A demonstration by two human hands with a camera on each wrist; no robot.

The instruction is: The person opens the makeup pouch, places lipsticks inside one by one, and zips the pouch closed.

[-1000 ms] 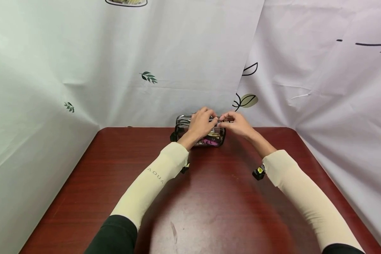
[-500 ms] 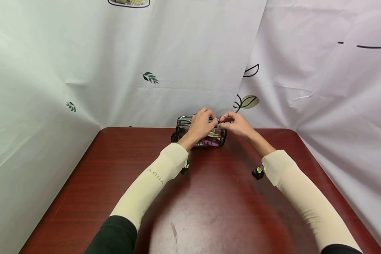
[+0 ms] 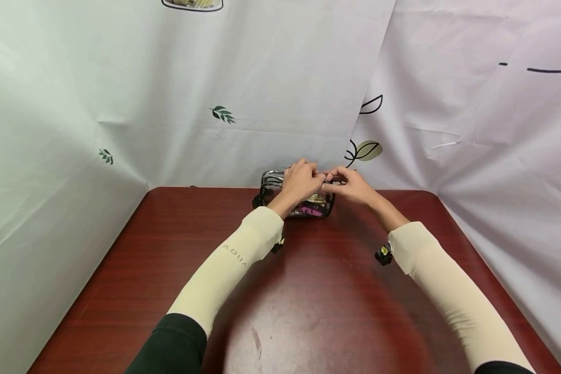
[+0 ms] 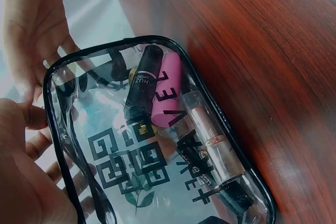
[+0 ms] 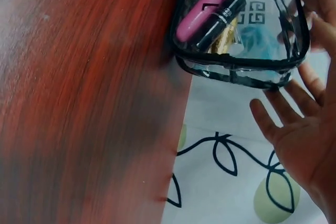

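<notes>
A clear, black-trimmed cosmetic pouch (image 3: pixel 269 193) stands upright at the far edge of the table. Through its plastic I see a pink lipstick tube (image 4: pixel 167 90), a black lipstick tube (image 4: pixel 144 80) and a clear-capped lipstick (image 4: pixel 215 140). My left hand (image 3: pixel 300 183) grips the pouch's top edge, with fingers showing behind the plastic in the left wrist view. At the top right corner, my right hand (image 3: pixel 351 185) pinches the pouch's top edge with thumb and forefinger, close to the left fingertips. Its other fingers spread beyond the pouch's end. What exactly lies in the pinch is hidden.
The dark red wooden table (image 3: pixel 304 291) reaches back to a white printed curtain (image 3: pixel 280 104), which hangs right behind the pouch. More curtain encloses both sides. A small black camera (image 3: pixel 383 254) sits at the right wrist.
My left hand has shifted slightly right along the pouch's top, closer to the right fingers. The right hand and the pouch have barely moved.
</notes>
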